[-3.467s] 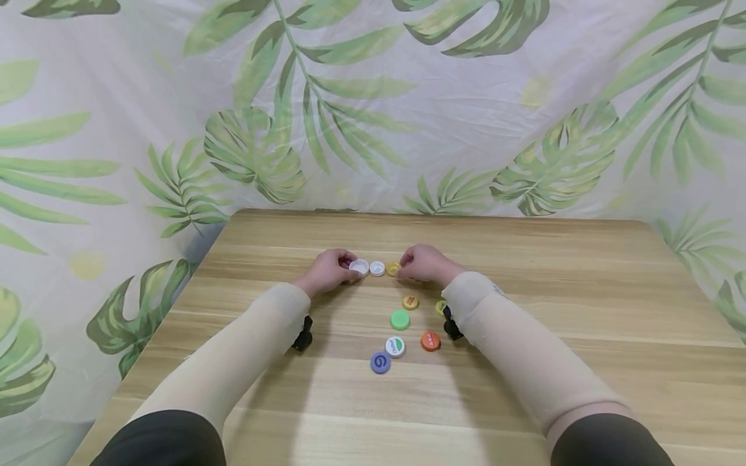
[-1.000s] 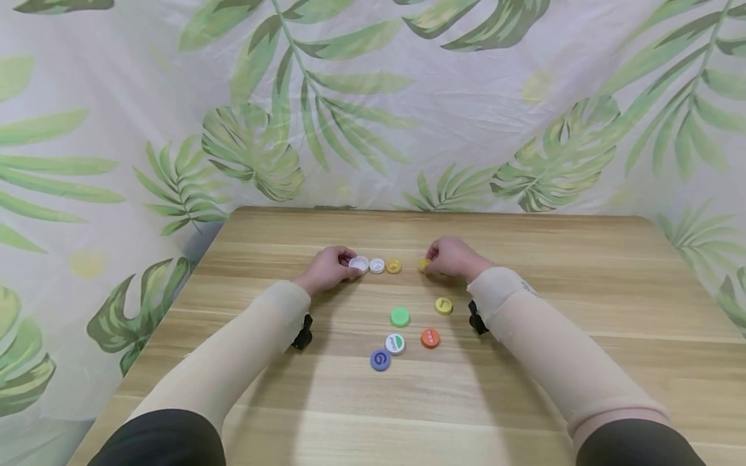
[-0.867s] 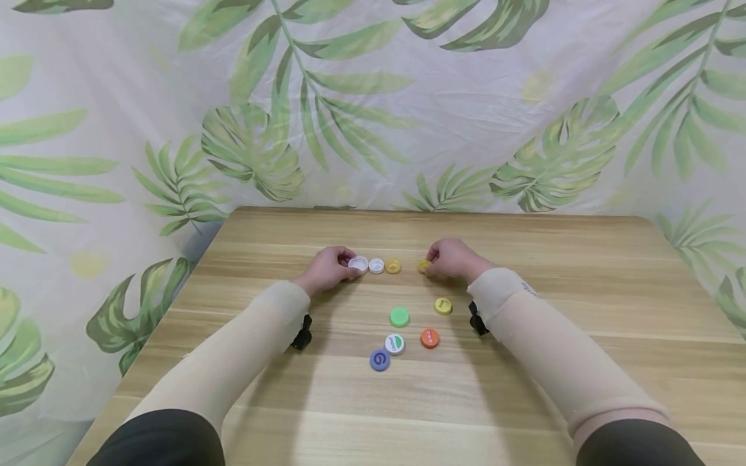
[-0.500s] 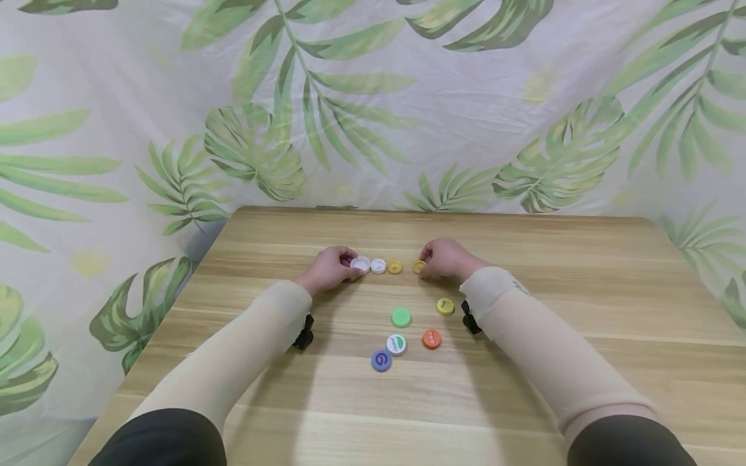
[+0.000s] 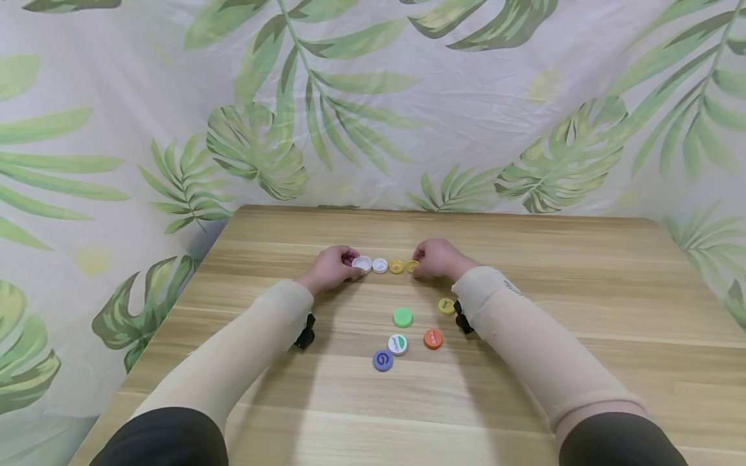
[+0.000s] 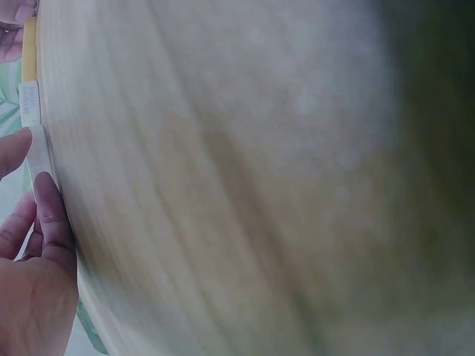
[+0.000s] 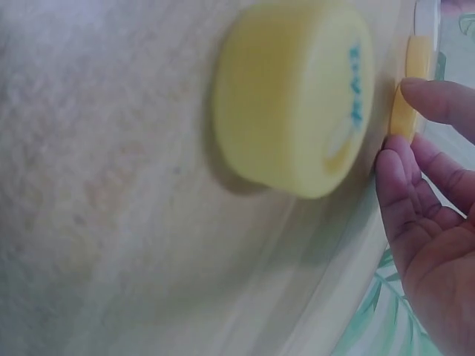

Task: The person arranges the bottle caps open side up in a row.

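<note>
Four small caps would be several, so: several bottle caps lie hollow side up in a row across the table. My left hand pinches the large white bottle cap at the row's left end; in the left wrist view its thumb and finger are on the cap's rim. A smaller white cap and an orange-yellow cap follow to the right. At the right end my right hand pinches another orange-yellow bottle cap, which sits against its neighbour. Fingers partly hide that cap.
Nearer on the wooden table lie a green cap, a white cap with a green mark, a blue cap, a red-orange cap and a yellow cap by the right wrist. A leaf-patterned cloth hangs behind.
The right hand has picked up an orange-yellow cap from the nearer group, turned it hollow side up, and slid it left against the row. The left hand has stayed on the large white cap.
</note>
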`<state>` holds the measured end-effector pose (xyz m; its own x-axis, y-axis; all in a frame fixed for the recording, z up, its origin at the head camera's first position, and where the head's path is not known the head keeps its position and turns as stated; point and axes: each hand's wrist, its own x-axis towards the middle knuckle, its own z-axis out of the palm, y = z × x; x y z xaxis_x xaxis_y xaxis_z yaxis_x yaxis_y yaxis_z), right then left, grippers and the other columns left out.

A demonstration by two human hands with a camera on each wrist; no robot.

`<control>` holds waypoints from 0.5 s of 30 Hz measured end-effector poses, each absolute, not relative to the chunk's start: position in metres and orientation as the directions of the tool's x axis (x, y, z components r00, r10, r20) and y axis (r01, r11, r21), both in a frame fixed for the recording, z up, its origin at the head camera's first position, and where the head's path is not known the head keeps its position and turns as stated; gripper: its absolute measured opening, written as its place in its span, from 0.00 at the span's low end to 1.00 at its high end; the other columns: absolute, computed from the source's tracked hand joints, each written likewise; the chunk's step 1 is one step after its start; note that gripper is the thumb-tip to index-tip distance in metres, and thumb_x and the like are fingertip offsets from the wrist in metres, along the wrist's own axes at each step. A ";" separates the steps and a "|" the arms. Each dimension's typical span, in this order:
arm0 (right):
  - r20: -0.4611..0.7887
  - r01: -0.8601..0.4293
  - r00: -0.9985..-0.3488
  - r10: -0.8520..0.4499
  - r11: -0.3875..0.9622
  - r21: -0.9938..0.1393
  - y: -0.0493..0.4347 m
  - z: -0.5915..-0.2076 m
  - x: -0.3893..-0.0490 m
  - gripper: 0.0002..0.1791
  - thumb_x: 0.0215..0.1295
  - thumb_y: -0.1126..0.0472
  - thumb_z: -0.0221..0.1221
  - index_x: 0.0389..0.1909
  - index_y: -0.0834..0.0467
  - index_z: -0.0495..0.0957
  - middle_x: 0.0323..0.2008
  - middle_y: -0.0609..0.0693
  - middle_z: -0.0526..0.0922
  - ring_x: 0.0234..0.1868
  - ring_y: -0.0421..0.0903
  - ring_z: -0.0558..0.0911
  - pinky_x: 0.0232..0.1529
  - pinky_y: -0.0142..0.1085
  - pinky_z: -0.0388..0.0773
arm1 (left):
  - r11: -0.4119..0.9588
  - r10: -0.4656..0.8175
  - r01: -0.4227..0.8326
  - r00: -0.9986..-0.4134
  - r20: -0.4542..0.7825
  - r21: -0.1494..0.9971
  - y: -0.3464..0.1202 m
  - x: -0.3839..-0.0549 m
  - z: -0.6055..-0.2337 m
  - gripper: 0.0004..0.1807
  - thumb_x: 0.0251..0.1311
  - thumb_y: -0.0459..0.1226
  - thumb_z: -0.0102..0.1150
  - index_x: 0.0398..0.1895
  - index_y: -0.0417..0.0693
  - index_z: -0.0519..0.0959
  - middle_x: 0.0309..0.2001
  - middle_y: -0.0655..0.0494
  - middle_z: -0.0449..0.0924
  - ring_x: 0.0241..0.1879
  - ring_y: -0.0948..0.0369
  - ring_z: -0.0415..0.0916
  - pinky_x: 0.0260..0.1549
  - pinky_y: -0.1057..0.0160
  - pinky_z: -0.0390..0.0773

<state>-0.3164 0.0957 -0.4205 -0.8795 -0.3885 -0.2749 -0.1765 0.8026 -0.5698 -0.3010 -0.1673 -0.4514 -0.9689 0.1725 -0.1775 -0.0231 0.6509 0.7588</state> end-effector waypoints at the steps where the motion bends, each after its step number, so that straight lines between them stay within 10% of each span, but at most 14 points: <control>1: -0.273 -0.177 -0.880 -0.388 0.802 -0.570 0.096 -0.421 -0.316 0.16 0.59 0.64 0.70 0.47 0.65 0.81 0.32 0.50 0.79 0.33 0.45 0.77 0.40 0.36 0.75 | 0.651 0.174 -0.024 -0.968 -0.180 0.759 -0.167 -0.301 -0.451 0.23 0.63 0.35 0.70 0.58 0.33 0.78 0.48 0.44 0.79 0.47 0.54 0.74 0.48 0.59 0.75; 15: -0.376 -0.185 -0.821 -0.429 0.824 -0.536 0.127 -0.414 -0.305 0.07 0.65 0.61 0.62 0.28 0.58 0.77 0.25 0.48 0.78 0.27 0.42 0.74 0.32 0.33 0.72 | 0.649 0.184 -0.014 -0.967 -0.175 0.760 -0.167 -0.300 -0.451 0.24 0.63 0.35 0.70 0.59 0.32 0.77 0.50 0.43 0.79 0.48 0.53 0.74 0.50 0.58 0.76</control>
